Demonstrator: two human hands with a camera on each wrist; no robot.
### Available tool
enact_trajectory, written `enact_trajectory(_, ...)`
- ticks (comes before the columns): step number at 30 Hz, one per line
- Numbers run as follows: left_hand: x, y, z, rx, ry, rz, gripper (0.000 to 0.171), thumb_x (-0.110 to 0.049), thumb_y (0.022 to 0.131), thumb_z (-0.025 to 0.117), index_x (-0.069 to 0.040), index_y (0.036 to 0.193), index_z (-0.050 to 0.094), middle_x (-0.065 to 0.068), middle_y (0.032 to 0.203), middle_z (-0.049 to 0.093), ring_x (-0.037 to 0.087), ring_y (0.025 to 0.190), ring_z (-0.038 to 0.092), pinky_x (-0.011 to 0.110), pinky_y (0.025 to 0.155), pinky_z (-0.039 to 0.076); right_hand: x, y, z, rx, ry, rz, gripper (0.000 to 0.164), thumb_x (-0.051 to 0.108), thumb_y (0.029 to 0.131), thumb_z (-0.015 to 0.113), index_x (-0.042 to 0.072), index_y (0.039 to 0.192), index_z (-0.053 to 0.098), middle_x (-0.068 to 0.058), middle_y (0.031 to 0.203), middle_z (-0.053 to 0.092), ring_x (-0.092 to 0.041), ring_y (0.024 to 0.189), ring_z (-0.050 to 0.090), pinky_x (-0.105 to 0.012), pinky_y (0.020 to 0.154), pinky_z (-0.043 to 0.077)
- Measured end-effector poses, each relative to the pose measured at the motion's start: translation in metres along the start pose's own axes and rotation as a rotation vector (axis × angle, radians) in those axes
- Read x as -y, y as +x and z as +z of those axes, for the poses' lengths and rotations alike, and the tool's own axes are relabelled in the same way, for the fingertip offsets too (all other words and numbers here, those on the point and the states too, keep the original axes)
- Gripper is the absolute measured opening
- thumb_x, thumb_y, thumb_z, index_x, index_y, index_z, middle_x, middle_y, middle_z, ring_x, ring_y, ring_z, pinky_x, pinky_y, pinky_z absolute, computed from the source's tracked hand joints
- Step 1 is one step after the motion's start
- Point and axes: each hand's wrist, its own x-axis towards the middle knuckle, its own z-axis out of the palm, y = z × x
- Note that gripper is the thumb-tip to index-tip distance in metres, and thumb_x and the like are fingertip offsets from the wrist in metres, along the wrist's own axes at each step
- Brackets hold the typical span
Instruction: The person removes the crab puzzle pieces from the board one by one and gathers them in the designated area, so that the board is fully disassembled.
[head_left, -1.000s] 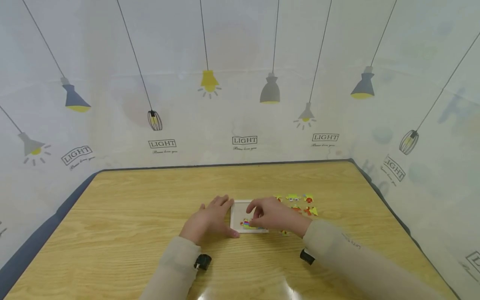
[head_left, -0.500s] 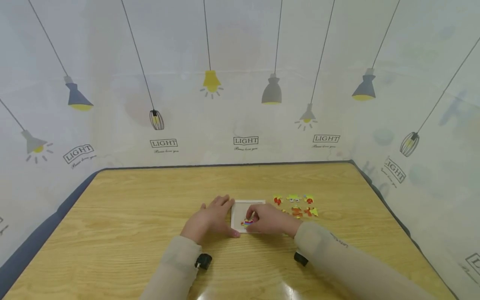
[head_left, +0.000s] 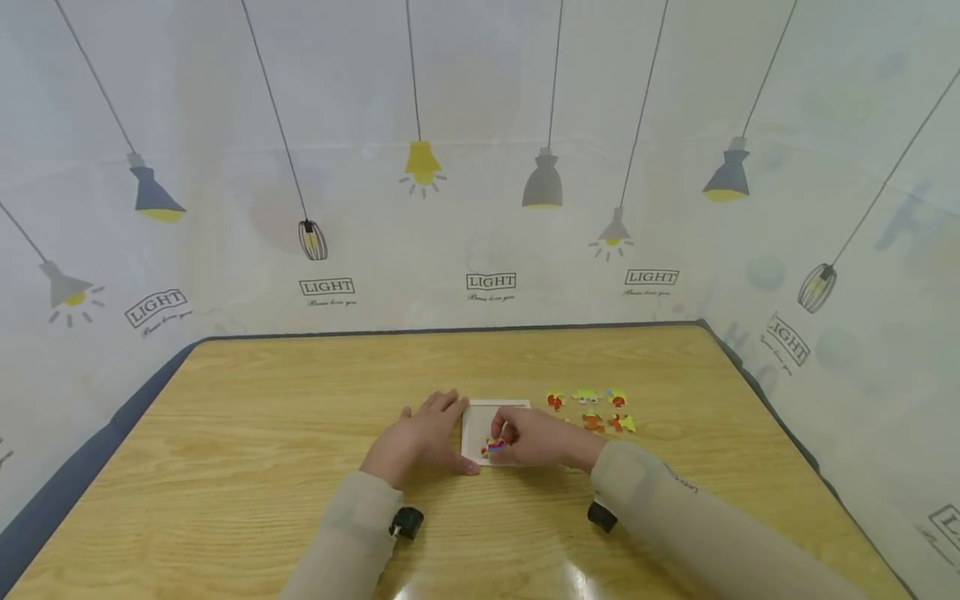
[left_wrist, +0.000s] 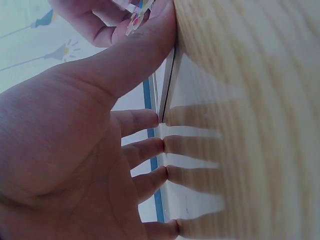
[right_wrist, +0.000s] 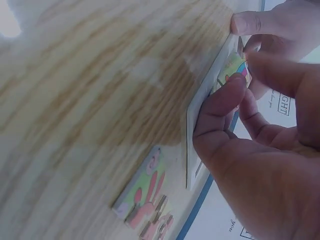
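A shallow white puzzle tray [head_left: 480,419] lies flat on the wooden table. My left hand [head_left: 426,437] rests along its left side, thumb at the near corner and fingers extended at the edge; in the left wrist view those fingertips touch the tabletop. Over the tray's near part, my right hand [head_left: 542,437] pinches a colourful jigsaw piece [right_wrist: 233,66] between thumb and fingers. The piece is tilted in the right wrist view, and fingers cover part of it. Whether it touches the tray floor, I cannot tell.
Several loose jigsaw pieces [head_left: 592,422] lie right of the tray, some partly behind the right hand. One green and pink piece [right_wrist: 145,185] shows close by in the right wrist view. A wall cloth printed with lamps [head_left: 542,179] stands behind the table [head_left: 300,417].
My right hand has shifted slightly left and closer over the tray, its fingers drawing in on the jigsaw piece. More loose pieces are uncovered at right. The left hand stays in place.
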Motion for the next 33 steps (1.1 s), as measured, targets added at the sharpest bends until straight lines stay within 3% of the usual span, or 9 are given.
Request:
enact_trajectory(4,0.000,0.000,0.001,-0.008,0.004,0.001,0.109,-0.057,0.085,0.086,-0.013,0.168,0.032,0.011,0.179,0.024,0.035,0.167,0.018,0.075,0.128,0.020,-0.003,0.000,0.003,0.007,-0.008,-0.032,0.032,0.011,0.086,0.087,0.014,0.105,0.062,-0.003,0.093,0.061,-0.016,0.084,0.054,-0.030,0.073,0.046)
enact_trajectory(9,-0.002,-0.002,0.001,-0.007,-0.004,0.002,0.109,-0.058,0.085,0.086,-0.013,0.169,0.032,0.011,0.179,0.023,0.035,0.167,0.018,0.073,0.129,0.019,-0.005,-0.002,0.008,-0.028,-0.044,-0.071,0.031,0.005,0.083,0.088,0.010,0.106,0.066,-0.002,0.090,0.063,-0.014,0.082,0.056,-0.029,0.073,0.048)
enact_trajectory(15,0.004,0.005,0.006,-0.010,-0.001,0.008,0.110,-0.058,0.085,0.085,-0.014,0.169,0.030,0.010,0.179,0.022,0.034,0.168,0.016,0.075,0.129,0.017,-0.002,-0.005,0.008,-0.049,-0.045,-0.044,0.040,0.005,0.084,0.088,0.007,0.115,0.063,-0.002,0.090,0.063,-0.014,0.078,0.056,-0.028,0.072,0.049)
enact_trajectory(20,0.005,0.006,0.006,-0.012,-0.004,0.012,0.110,-0.059,0.085,0.085,-0.014,0.169,0.030,0.010,0.180,0.021,0.034,0.168,0.015,0.074,0.129,0.017,0.001,-0.006,0.008,-0.060,-0.047,-0.026,0.033,0.006,0.083,0.088,0.008,0.107,0.066,-0.001,0.091,0.063,-0.013,0.081,0.056,-0.028,0.074,0.049)
enact_trajectory(24,0.001,0.001,0.002,-0.010,-0.016,0.014,0.109,-0.057,0.085,0.086,-0.013,0.169,0.031,0.011,0.179,0.022,0.035,0.168,0.016,0.073,0.130,0.017,0.000,-0.008,0.008,-0.072,-0.067,-0.053,0.026,0.007,0.084,0.088,0.007,0.103,0.069,-0.001,0.090,0.066,-0.013,0.083,0.057,-0.028,0.075,0.051)
enact_trajectory(29,0.000,-0.002,0.000,-0.020,-0.011,0.009,0.109,-0.057,0.085,0.085,-0.013,0.169,0.031,0.010,0.179,0.022,0.034,0.168,0.016,0.072,0.130,0.017,-0.002,-0.007,0.007,-0.083,-0.092,-0.104,0.026,0.010,0.089,0.085,0.005,0.111,0.074,-0.002,0.099,0.072,-0.012,0.088,0.062,-0.033,0.083,0.058)
enact_trajectory(33,0.002,-0.001,0.002,-0.019,-0.015,0.004,0.110,-0.058,0.085,0.085,-0.014,0.169,0.031,0.010,0.179,0.022,0.034,0.168,0.017,0.073,0.130,0.018,-0.001,-0.008,-0.002,-0.084,-0.029,-0.104,0.027,0.016,0.093,0.083,0.007,0.117,0.075,-0.002,0.107,0.073,-0.011,0.087,0.067,-0.031,0.079,0.060)
